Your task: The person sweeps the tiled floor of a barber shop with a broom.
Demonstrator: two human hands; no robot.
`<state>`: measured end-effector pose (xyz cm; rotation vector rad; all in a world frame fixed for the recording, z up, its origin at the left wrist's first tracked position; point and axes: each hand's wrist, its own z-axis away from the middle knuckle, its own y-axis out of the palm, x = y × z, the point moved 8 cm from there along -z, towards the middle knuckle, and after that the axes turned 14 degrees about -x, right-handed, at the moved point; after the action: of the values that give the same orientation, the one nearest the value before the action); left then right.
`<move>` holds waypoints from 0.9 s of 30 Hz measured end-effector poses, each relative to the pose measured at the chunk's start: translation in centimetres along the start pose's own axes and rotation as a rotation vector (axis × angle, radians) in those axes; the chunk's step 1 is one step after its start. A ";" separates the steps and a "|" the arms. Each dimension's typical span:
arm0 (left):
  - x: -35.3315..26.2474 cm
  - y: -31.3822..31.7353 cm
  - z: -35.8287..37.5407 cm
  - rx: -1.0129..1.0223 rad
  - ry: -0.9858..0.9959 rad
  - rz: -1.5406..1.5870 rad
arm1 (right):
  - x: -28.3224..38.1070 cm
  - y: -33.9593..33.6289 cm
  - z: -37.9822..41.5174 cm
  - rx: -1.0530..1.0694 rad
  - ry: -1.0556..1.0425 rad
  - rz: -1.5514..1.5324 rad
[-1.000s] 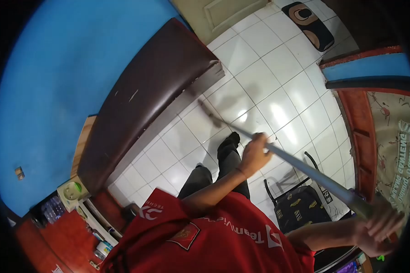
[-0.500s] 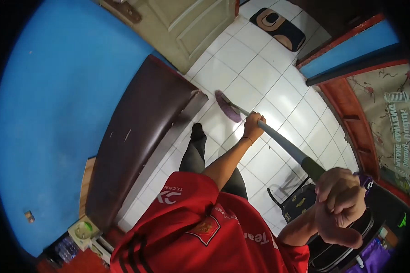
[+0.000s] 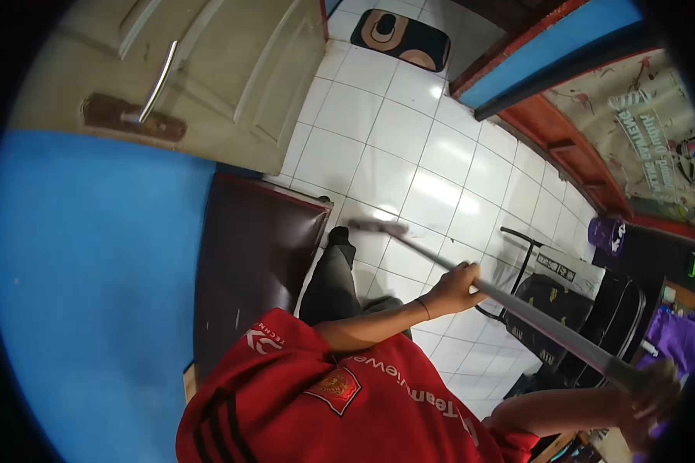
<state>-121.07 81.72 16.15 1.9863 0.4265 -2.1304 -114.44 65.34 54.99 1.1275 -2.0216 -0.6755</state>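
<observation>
Floor: white square tiles, dark grout lines, bright glare patches mid-view; dark mat with tan shapes at the far end.
Wall: plain blue, fills the left side.
Door: beige, panelled, upper left; metal handle on a brown, worn-looking plate.
Bench: dark brown padded top, set along the wall, a few pale scuffs near its lower end.
Partition: red frame on the right, printed cloth in it, blue strip above; purple bucket near its lower end.
Shirt: red jersey across the bottom, dark trousers beyond it.
Chair: black frame, dark patterned seat, right of the legs, partly behind the broom handle.
Broom: long grey handle, slanting from lower right up to the middle of the floor. Head is down at the tiles, motion-blurred, just beside the dark-clad foot; can't tell if they touch.
Left hand: closed round the shaft, partway up from the head; broom head lies out ahead of this grip, clear of the fingers. Thin dark band on the wrist.
Right hand: wrapped over the upper end of the handle, lower right, well apart from the left; finger edges blurred.
</observation>
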 end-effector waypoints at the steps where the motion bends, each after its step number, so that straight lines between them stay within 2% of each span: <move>1: 2.9 1.0 1.1 0.038 0.040 -0.023 | -3.7 0.7 1.7 0.130 0.184 0.265; 2: 5.2 1.6 2.0 0.159 -0.077 -0.090 | -7.9 0.7 3.7 0.251 0.370 0.534; 5: 13.8 3.9 5.5 0.367 -0.206 -0.170 | -18.6 -1.4 9.8 0.001 0.652 0.776; 6: 16.4 4.7 7.1 0.342 -0.151 -0.161 | -20.6 -1.6 11.9 0.013 0.744 0.855; 7: 17.8 5.3 8.0 0.312 -0.091 -0.156 | -20.9 -1.2 13.0 0.255 0.671 1.201; 8: 17.7 5.5 8.1 0.336 -0.086 -0.156 | -21.0 -0.4 13.9 0.294 0.664 1.258; 10: 16.0 5.8 8.2 0.334 0.002 -0.136 | -18.0 1.2 13.6 0.226 0.478 1.071; 11: 16.2 6.6 8.1 0.429 -0.027 -0.221 | -15.5 1.6 13.5 0.151 0.367 0.957; 12: 14.4 5.8 7.1 0.312 -0.029 -0.076 | -13.3 2.0 13.9 0.127 0.326 0.898; 13: 13.8 5.7 6.8 0.317 -0.041 -0.089 | -11.2 2.1 14.1 0.124 0.285 0.856; 16: 12.2 5.8 5.7 0.316 0.084 -0.164 | -4.7 1.6 16.2 0.126 0.197 0.785; 19: 12.0 6.3 4.7 0.158 0.124 -0.255 | 0.8 -0.9 19.2 -0.067 -0.023 0.852; 22: 14.4 7.3 3.3 0.110 0.229 -0.388 | 5.2 -6.5 23.9 -0.415 -0.083 0.835; 23: 15.7 7.8 2.6 0.094 0.228 -0.405 | 5.4 -8.7 25.4 -0.449 -0.074 0.782; 25: 16.8 8.9 1.4 0.070 0.364 -0.481 | 6.7 -14.0 29.5 -0.584 0.003 0.898; 26: 16.7 9.9 1.0 0.092 0.390 -0.488 | 7.4 -16.4 30.1 -0.794 0.014 0.958; 27: 16.9 11.1 0.6 0.118 0.370 -0.547 | 8.5 -18.9 30.8 -0.855 0.063 0.891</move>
<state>-119.26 71.92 -1.42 2.5766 1.0304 -2.0889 -132.39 51.88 25.37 -0.2476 -1.6360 -0.8470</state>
